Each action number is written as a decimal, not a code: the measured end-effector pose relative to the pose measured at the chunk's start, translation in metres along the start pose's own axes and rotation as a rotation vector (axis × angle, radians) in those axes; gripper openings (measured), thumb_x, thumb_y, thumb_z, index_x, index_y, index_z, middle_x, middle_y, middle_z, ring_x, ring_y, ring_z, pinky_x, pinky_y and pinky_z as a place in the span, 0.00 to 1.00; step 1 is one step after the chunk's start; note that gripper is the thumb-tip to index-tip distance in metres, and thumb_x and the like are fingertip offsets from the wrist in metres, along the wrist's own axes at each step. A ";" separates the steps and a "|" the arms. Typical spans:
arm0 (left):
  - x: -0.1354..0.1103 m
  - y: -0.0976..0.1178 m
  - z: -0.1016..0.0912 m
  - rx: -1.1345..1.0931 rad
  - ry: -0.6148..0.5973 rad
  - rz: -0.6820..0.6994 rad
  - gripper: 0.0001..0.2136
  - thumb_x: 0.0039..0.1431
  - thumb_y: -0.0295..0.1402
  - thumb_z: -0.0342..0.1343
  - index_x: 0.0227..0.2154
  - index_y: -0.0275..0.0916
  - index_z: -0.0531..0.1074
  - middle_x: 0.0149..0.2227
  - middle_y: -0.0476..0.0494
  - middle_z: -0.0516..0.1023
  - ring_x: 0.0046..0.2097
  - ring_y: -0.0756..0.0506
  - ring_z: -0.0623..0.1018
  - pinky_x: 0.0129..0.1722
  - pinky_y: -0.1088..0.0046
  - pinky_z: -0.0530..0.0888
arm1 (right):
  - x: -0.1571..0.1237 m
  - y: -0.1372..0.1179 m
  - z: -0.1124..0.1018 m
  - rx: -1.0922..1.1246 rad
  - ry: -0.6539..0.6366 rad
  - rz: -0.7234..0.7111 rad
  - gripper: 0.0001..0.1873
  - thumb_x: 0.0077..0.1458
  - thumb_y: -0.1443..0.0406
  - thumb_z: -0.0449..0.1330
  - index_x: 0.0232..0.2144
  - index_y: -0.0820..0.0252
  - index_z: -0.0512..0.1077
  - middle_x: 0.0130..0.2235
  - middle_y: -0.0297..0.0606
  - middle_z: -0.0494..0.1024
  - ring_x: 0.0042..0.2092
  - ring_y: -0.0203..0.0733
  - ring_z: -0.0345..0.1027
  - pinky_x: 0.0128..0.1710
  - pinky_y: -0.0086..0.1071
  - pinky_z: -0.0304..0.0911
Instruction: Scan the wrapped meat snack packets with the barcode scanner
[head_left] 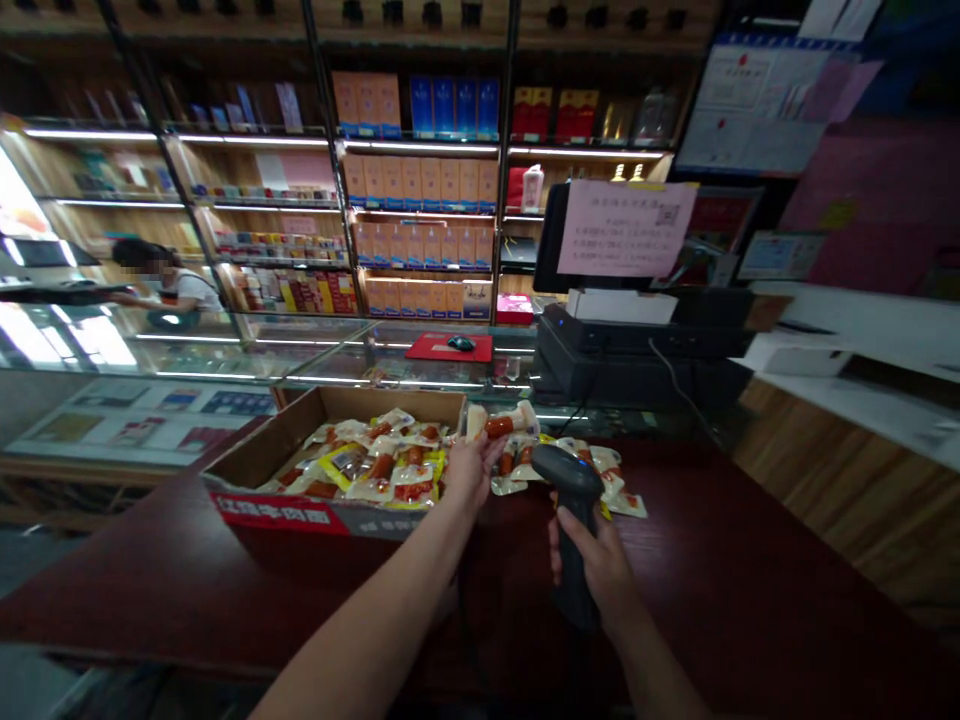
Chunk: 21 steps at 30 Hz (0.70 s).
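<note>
My left hand (471, 470) is closed on a clear plastic packet of sausage (501, 424), held up at the right end of an open cardboard box (274, 512). Inside the box lie many similar sealed food packets (381, 466), some with yellow wrapping. My right hand (592, 550) wraps round the handle of a dark grey barcode scanner (568, 475), whose head points up and left toward the held packet. Behind the scanner, more sausage packets (615, 480) lie loose on the dark red table (697, 570). The scanner's head partly hides them.
A glass counter (360, 350) stands behind the table, with a red mouse pad (427, 346) and a mouse (460, 343). At the right are a monitor (551, 235) with a paper notice and a black cash drawer (637, 370). Another person (180, 285) is at the far left.
</note>
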<state>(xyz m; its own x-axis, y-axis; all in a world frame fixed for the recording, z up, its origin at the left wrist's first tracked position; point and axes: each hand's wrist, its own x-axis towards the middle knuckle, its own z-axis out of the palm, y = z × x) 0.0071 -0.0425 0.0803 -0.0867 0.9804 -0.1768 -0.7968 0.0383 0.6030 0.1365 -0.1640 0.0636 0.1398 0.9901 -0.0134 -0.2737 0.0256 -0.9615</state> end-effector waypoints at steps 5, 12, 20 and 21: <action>0.011 -0.062 0.022 -0.181 0.213 -0.131 0.07 0.58 0.18 0.44 0.30 0.32 0.65 0.27 0.43 0.73 0.29 0.52 0.78 0.31 0.80 0.77 | -0.007 -0.012 -0.032 -0.004 0.098 -0.042 0.25 0.41 0.50 0.65 0.35 0.61 0.65 0.19 0.26 0.69 0.15 0.30 0.60 0.11 0.24 0.60; -0.004 -0.079 0.022 -0.085 0.144 -0.374 0.08 0.55 0.15 0.45 0.28 0.31 0.65 0.26 0.42 0.72 0.29 0.49 0.77 0.27 0.79 0.77 | -0.013 -0.016 -0.048 0.013 0.168 -0.058 0.26 0.38 0.49 0.66 0.33 0.60 0.66 0.18 0.26 0.69 0.14 0.31 0.59 0.11 0.24 0.59; -0.020 -0.050 0.010 0.007 0.046 -0.408 0.08 0.54 0.16 0.45 0.27 0.31 0.65 0.24 0.42 0.71 0.28 0.49 0.77 0.27 0.80 0.77 | -0.010 -0.006 -0.030 0.000 0.063 -0.029 0.26 0.40 0.49 0.65 0.35 0.61 0.66 0.18 0.26 0.69 0.14 0.31 0.59 0.11 0.25 0.59; -0.022 -0.043 0.007 0.019 0.022 -0.398 0.07 0.53 0.16 0.46 0.27 0.31 0.66 0.24 0.42 0.71 0.29 0.49 0.78 0.29 0.79 0.77 | -0.009 -0.006 -0.026 -0.005 0.050 -0.026 0.25 0.41 0.50 0.64 0.36 0.61 0.65 0.18 0.26 0.69 0.14 0.31 0.60 0.11 0.25 0.59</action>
<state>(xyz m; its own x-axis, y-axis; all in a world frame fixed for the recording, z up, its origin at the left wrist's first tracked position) 0.0475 -0.0644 0.0639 0.2142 0.8838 -0.4160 -0.7591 0.4186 0.4985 0.1616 -0.1768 0.0619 0.1940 0.9810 -0.0021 -0.2644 0.0502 -0.9631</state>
